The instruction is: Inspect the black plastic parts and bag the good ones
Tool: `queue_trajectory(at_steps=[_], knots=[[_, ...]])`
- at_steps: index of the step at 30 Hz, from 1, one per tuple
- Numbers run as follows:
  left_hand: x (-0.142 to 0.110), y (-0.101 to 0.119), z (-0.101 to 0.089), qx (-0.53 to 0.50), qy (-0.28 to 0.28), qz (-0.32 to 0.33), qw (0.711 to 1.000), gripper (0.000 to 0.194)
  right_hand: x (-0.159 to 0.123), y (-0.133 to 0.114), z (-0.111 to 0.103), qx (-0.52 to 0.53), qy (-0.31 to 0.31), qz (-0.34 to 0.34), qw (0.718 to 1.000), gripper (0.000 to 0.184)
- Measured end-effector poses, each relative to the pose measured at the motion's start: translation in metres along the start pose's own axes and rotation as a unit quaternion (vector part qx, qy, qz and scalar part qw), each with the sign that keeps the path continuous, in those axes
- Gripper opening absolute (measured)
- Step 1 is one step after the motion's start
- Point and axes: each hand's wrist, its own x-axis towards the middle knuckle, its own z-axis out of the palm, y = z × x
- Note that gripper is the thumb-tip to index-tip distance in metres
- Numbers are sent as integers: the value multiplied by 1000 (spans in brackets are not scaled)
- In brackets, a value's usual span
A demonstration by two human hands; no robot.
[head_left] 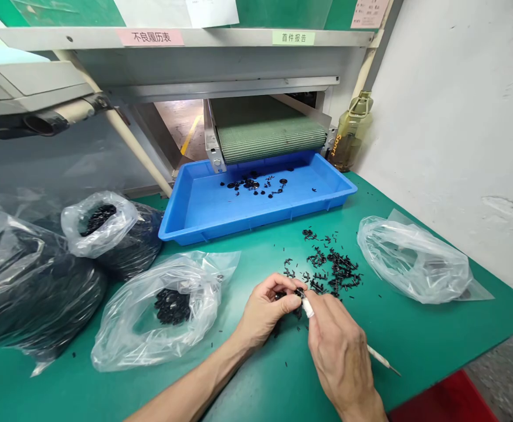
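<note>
My left hand point(270, 306) pinches a small black plastic part point(299, 292) between thumb and fingers, just above the green tabletop. Close against it, my right hand point(339, 346) is closed around a slim white-handled tool point(378, 356), whose thin pointed metal end sticks out behind the hand. Something white also shows at the right fingertips, touching the black part; whether it is the tool's other end or a wrap cannot be made out. Beyond both hands lies a loose pile of small black branched plastic pieces point(339, 271). Fingers partly hide the held part.
A blue tray point(256, 224) with scattered black parts stands below a green conveyor belt point(274, 132). Left are an open plastic bag point(119, 340) of black parts and fuller bags point(27, 281). On the right lie a clear plastic bag point(414, 258) and, farther back, a bottle point(350, 135) by the wall.
</note>
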Motion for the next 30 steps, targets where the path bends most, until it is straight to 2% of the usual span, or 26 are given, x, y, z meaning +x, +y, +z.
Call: queue_trajectory(at_steps=[5, 7, 10, 12, 14, 17, 19, 20, 24, 27, 30], knots=[[0, 6, 2, 59, 62, 2, 996, 17, 1, -5, 9, -6, 28, 8, 1000, 28], [0, 7, 1, 73, 58, -1, 996, 14, 5, -1, 8, 56, -26, 41, 997, 28], [0, 9, 1, 108, 26, 0, 994, 13, 13, 14, 1, 145, -151, 123, 970, 25], [0, 11, 2, 153, 13, -5, 988, 14, 18, 27, -4, 149, -182, 160, 959, 24], [0, 13, 3, 204, 17, -10, 979, 17, 21, 41, -8, 122, -174, 171, 962, 24], [0, 16, 6, 241, 39, -5, 970, 24, 30, 62, -8, 63, -119, 162, 978, 23], [0, 15, 5, 224, 49, -10, 973, 28, 40, 73, -5, 20, -82, 152, 985, 25], [0, 14, 4, 201, 51, -14, 978, 30, 46, 77, -2, -4, -83, 142, 986, 27], [2, 9, -2, 69, 40, -24, 997, 31, 71, 84, 7, -94, -145, 114, 978, 31], [6, 6, -5, -17, 39, -41, 998, 32, 78, 85, 9, -108, -160, 109, 975, 29], [7, 6, -3, -36, 28, -60, 997, 37, 71, 76, 2, -66, -148, 92, 983, 30]])
